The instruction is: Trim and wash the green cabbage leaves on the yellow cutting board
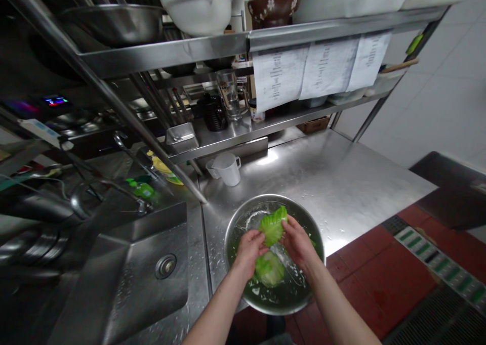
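Between my hands is a green lettuce leaf [272, 225], spread out above a round steel basin [228, 239] of water. My left hand [249, 251] pinches the leaf's left edge between thumb and fingers. On the other side, my right hand [298, 240] grips its right edge, the fingers partly behind the leaf. A paler green lettuce head [270, 270] floats in the basin just below my hands. Small leaf bits and droplets dot the water around it.
Left of the basin is a steel sink [125, 279] with a tap [142, 206]. White plastic jugs [229, 170] stand behind the basin on the steel counter [341, 168]. A metal shelf [212, 51] with bowls and hanging paper sheets [281, 77] spans overhead.
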`<action>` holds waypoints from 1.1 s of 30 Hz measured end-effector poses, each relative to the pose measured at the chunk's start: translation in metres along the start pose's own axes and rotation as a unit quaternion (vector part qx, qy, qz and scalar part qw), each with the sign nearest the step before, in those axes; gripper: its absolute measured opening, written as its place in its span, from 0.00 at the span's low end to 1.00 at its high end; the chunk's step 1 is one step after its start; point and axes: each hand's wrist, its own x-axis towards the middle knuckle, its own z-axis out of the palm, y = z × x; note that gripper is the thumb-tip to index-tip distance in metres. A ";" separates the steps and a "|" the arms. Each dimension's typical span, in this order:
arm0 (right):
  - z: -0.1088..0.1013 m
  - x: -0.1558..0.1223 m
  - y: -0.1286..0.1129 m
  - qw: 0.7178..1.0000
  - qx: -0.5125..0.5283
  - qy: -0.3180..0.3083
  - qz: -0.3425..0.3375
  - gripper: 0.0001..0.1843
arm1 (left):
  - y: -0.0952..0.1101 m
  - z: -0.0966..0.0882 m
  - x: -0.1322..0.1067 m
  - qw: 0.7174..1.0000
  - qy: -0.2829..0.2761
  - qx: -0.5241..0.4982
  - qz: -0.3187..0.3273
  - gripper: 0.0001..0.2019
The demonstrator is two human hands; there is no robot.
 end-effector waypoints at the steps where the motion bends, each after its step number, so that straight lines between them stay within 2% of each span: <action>1: 0.001 -0.002 0.000 0.999 -0.035 0.009 -0.014 0.29 | -0.002 -0.002 0.001 1.000 0.000 0.010 -0.008 0.24; 5: 0.005 -0.006 0.000 0.986 -0.138 0.047 -0.079 0.35 | -0.003 -0.008 0.001 0.999 0.008 -0.024 0.044 0.21; 8: 0.008 -0.006 -0.001 0.988 -0.123 0.076 -0.057 0.35 | 0.003 -0.007 0.001 0.994 -0.011 -0.082 0.073 0.21; 10: 0.010 -0.007 -0.004 0.990 -0.107 0.084 -0.018 0.34 | 0.009 -0.004 0.003 0.991 -0.008 -0.118 0.063 0.24; 13: 0.010 -0.008 -0.006 0.988 -0.124 0.093 -0.002 0.35 | 0.014 -0.001 0.007 0.989 0.002 -0.148 0.004 0.23; 16: 0.007 -0.008 -0.007 0.980 -0.172 0.099 -0.010 0.36 | 0.017 0.001 0.005 0.987 -0.036 -0.152 -0.025 0.20; 20: 0.001 -0.007 -0.006 0.974 -0.198 0.113 0.007 0.37 | 0.024 0.009 -0.002 0.985 -0.106 -0.129 0.044 0.21; 23: -0.005 -0.007 -0.008 0.970 -0.216 0.103 0.031 0.38 | 0.039 0.015 -0.002 0.981 -0.145 -0.103 0.079 0.21; 28: -0.026 -0.008 -0.010 0.963 -0.238 0.123 0.042 0.43 | 0.079 0.004 0.003 0.977 -0.125 -0.130 0.110 0.25; 31: -0.029 -0.007 -0.005 0.979 -0.158 0.084 0.094 0.47 | 0.094 -0.005 0.004 0.974 -0.130 -0.158 0.094 0.29; 33: -0.021 -0.006 -0.002 0.990 -0.065 -0.001 0.124 0.47 | 0.095 -0.007 0.004 0.974 -0.129 -0.167 0.084 0.30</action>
